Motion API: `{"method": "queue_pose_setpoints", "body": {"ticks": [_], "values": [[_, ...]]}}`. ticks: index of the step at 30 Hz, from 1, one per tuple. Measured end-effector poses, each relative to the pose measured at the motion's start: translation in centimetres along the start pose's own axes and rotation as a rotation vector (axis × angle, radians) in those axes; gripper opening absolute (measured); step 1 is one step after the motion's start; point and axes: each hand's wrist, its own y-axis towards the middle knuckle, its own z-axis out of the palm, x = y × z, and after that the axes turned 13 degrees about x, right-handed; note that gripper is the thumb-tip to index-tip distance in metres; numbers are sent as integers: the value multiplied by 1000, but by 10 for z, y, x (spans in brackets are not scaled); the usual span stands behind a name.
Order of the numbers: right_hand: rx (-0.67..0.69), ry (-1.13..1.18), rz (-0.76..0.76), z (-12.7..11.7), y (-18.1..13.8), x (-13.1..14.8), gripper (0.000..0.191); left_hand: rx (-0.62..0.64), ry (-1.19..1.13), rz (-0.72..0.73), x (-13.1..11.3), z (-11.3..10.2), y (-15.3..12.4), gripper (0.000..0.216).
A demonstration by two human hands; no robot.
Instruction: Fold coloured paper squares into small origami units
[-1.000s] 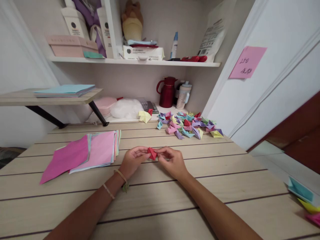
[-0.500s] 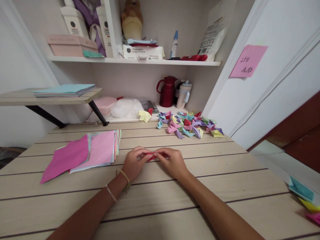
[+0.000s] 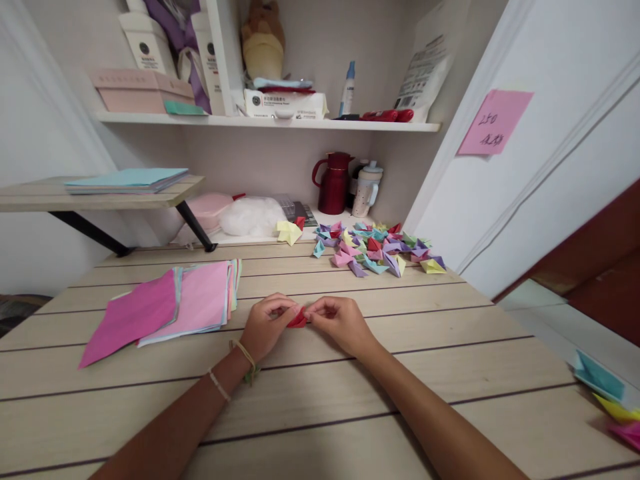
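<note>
A small folded red paper (image 3: 297, 319) is held between my two hands, above the middle of the slatted wooden table (image 3: 310, 393). My left hand (image 3: 269, 325) pinches its left side between thumb and fingers, with bracelets round the wrist. On the other side my right hand (image 3: 339, 323) grips the paper's right edge with thumb and fingertips. Fingers cover part of the folds. Behind the hands, to the right, lies a pile of folded paper boats (image 3: 377, 250) in many colours.
Flat sheets of coloured paper (image 3: 185, 303) lie on the left. A raised wooden stand (image 3: 193, 190) bears blue sheets (image 3: 127, 179). At the back stand a red jug (image 3: 334, 183) and a tumbler (image 3: 367, 190). A yellow folded paper (image 3: 289, 232) sits near the rear edge. More folded papers (image 3: 600, 377) are at far right.
The red paper has been turned, so more of its face shows below my fingers. My hands have shifted slightly and stay closed on it.
</note>
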Motion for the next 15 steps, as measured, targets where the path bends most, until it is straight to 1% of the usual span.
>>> {"method": "queue_pose_setpoints", "body": {"ticks": [3,5,7,9,12,15], "values": [[52,10,22,4,0,0,9,-1,-110,-35,-1,-1,1,12],[54,3,38,9,0,1,9,1,-178,-62,-2,-1,1,12],[27,-16,37,14,0,3,10,5,-236,-99,-4,-2,2,13],[-15,-53,3,18,1,4,10,3,-281,-134,-5,-3,2,15],[-89,-77,-51,19,2,3,9,-43,-369,-174,-5,-4,2,15],[-148,-25,-58,13,3,-2,9,-54,-465,-214,-6,-4,2,27]]}}
